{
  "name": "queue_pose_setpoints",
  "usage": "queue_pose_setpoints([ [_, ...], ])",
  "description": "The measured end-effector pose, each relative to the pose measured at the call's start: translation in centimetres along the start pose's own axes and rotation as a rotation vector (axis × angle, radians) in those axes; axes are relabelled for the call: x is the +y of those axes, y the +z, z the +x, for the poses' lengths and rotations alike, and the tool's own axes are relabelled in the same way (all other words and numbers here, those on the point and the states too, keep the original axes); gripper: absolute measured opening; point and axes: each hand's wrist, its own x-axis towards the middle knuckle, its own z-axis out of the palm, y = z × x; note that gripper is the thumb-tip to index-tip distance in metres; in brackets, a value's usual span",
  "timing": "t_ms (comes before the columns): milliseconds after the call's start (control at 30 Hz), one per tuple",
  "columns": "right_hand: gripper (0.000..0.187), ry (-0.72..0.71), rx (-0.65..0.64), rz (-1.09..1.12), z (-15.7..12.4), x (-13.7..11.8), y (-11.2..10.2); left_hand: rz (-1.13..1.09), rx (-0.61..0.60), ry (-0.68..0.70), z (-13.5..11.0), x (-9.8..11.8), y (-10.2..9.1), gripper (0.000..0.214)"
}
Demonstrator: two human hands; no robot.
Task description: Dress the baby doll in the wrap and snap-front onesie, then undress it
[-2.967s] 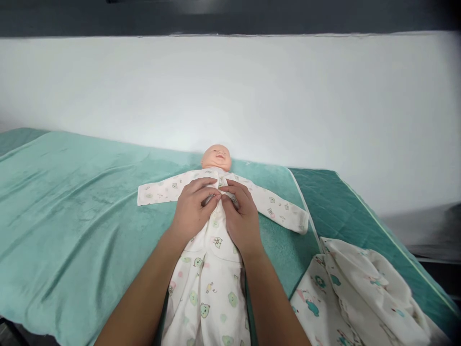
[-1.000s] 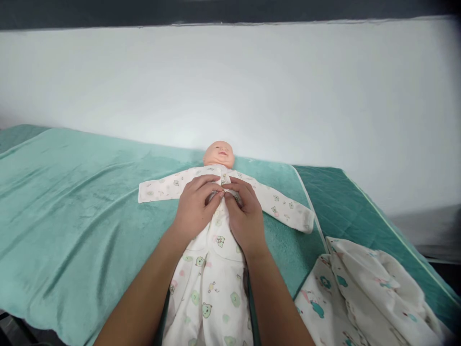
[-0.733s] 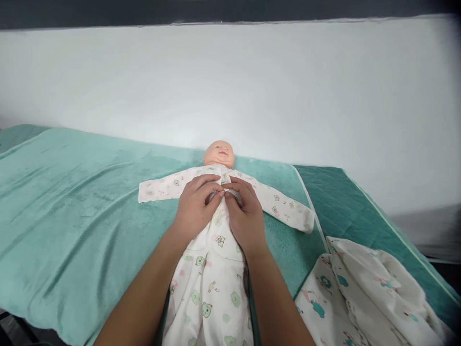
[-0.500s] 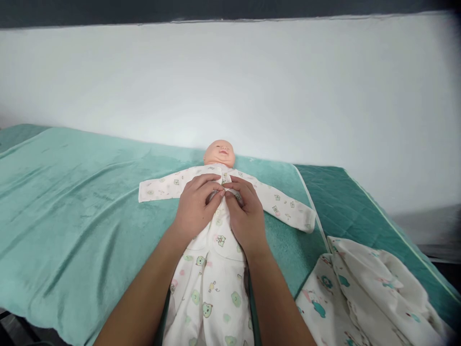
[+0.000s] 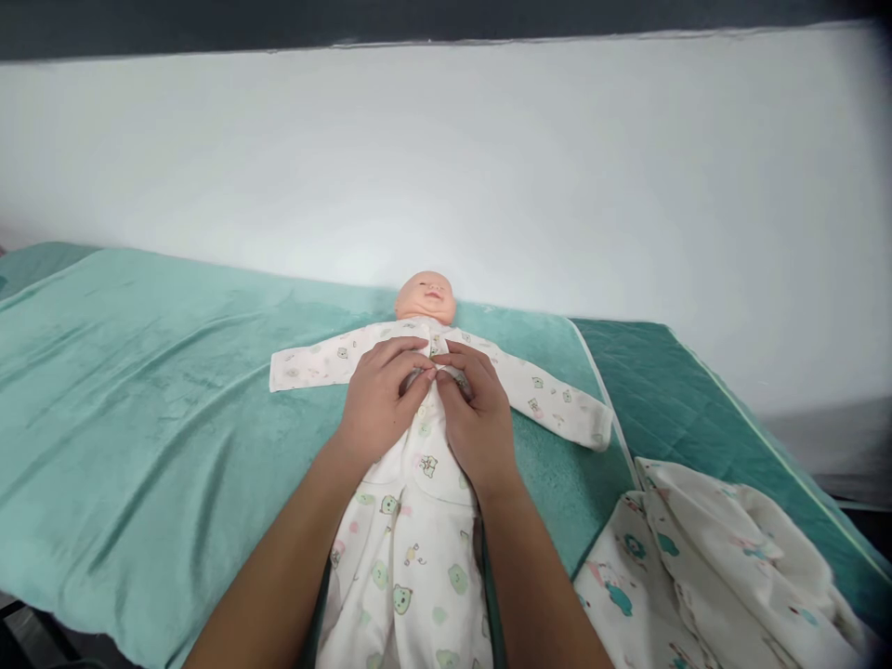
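Note:
A baby doll (image 5: 426,295) lies on its back on a teal towel (image 5: 153,390), head toward the wall. It wears a white romper (image 5: 411,557) printed with small bears, its sleeves spread out to both sides. My left hand (image 5: 380,400) and my right hand (image 5: 474,413) rest on the doll's chest, fingers curled and pinching the front opening of the romper just below the collar. The fingertips of both hands meet at the middle seam. What lies between the fingertips is hidden.
A crumpled white cloth with teal animal prints (image 5: 703,576) lies at the lower right. A darker quilted teal pad (image 5: 669,390) shows under the towel on the right. A white wall (image 5: 446,167) runs close behind the doll's head.
Both hands stay pinched on the romper's chest opening with only tiny finger shifts. The view has drifted slightly.

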Motion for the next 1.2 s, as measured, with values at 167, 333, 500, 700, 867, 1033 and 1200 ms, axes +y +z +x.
queue_pose_setpoints([
  [167, 0.018, -0.005, 0.006, -0.003, 0.10, 0.01, 0.04, -0.004, -0.001, -0.001, 0.02, 0.01, -0.02, 0.012],
  [333, 0.018, -0.012, 0.003, 0.002, 0.09, -0.03, 0.04, 0.003, 0.003, 0.004, 0.05, 0.03, 0.02, 0.011],
  [500, 0.019, 0.006, 0.004, 0.004, 0.00, 0.02, 0.05, 0.000, 0.001, 0.000, 0.05, 0.03, 0.02, 0.012],
  [700, 0.018, 0.001, 0.002, 0.003, 0.02, 0.02, 0.07, 0.002, -0.002, -0.002, 0.04, 0.03, 0.02, 0.012],
  [867, 0.017, 0.011, 0.002, -0.002, -0.01, 0.05, 0.06, 0.005, -0.003, -0.011, 0.05, 0.12, 0.00, 0.012],
  [1033, 0.018, 0.008, -0.001, 0.007, 0.03, 0.07, 0.06, 0.009, -0.004, -0.011, 0.04, 0.08, 0.00, 0.012],
  [1200, 0.018, 0.002, 0.003, 0.004, 0.02, -0.09, 0.10, 0.006, -0.004, -0.004, 0.02, 0.06, 0.02, 0.012],
])
